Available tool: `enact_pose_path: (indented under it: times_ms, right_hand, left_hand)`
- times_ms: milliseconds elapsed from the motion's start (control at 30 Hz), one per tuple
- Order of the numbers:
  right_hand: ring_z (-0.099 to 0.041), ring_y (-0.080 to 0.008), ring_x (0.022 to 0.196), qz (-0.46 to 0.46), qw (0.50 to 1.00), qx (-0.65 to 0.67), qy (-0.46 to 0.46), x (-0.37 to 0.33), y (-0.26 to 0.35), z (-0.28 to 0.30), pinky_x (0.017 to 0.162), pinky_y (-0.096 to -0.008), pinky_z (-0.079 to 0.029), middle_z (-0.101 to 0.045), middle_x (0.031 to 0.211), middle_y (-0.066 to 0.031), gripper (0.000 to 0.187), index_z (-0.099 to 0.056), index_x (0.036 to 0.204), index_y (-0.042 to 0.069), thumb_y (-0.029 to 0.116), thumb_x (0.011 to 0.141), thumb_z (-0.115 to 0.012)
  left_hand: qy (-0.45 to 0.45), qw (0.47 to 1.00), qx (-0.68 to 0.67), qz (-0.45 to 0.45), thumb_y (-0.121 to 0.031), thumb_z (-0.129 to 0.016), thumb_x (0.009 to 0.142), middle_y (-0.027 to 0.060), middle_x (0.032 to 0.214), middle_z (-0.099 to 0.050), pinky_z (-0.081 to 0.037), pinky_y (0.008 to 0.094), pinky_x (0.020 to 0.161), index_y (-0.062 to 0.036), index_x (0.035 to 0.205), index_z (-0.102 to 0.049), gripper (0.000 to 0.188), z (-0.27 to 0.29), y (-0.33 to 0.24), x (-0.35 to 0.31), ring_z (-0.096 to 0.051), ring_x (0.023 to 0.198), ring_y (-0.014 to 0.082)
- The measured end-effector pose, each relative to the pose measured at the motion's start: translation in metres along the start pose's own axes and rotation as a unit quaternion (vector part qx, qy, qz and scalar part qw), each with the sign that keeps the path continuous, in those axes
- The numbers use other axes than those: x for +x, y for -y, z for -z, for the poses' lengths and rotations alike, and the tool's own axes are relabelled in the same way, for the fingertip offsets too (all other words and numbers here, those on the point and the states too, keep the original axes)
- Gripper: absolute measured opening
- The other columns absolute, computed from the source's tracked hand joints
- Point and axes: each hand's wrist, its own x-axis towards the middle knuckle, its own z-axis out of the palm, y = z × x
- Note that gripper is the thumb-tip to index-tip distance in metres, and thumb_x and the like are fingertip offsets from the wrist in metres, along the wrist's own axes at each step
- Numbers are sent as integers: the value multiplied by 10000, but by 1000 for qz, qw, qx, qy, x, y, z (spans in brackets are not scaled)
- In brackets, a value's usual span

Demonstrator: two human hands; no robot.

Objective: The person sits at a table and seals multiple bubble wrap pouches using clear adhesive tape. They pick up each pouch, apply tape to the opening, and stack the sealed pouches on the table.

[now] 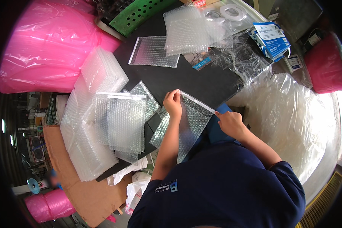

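A clear bubble-wrap pouch (195,117) with a white strip along its upper edge slants over the near edge of the black table. My left hand (173,103) pinches its upper left corner, thumb and fingertips together. At the lower right end of the strip, my right hand (231,125) grips the other corner with its fingers curled. Left of my left hand lies a loose pile of similar bubble pouches (126,121), some with white strips. Beyond my hands a single pouch (154,51) rests flat on the table.
Tall stacked bubble sheets (89,125) stand at the left beside a large pink wrapped roll (45,45). Farther back are more bubble sheets (193,34), tape rolls (232,12), a green perforated bin (140,17) and blue-and-white printed cards (270,40). Clear plastic (292,117) bulges at right.
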Motion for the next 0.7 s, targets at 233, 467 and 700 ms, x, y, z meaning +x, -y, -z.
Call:
enact_pose_path:
  times_ms: [233,467,700]
  right_hand:
    - [-643,-276,625,2,1000,-5,-12,4,-1,-7,522,-391,-485,-634,669,-96,412,-591,1241,113,232,846,-593]
    - [-666,-301,712,-27,999,-18,36,14,-6,-9,595,-403,-522,-661,753,-121,382,-610,1208,147,240,837,-603]
    - [-675,-311,860,46,997,46,-35,77,-37,58,739,-410,-542,-698,888,-104,281,-701,1016,235,236,737,-670]
  left_hand:
    - [-6,999,0,35,-68,-680,822,73,733,-592,-504,325,623,-13,1004,-656,191,0,-6,1,-607,637,202]
    - [186,978,-27,-85,-157,-712,807,66,734,-545,-450,366,632,-58,847,-560,185,-1,-74,-32,-562,681,247]
    - [71,991,15,-111,-142,-765,727,63,753,-562,-442,368,626,-74,815,-565,228,-23,-40,-33,-548,734,238]
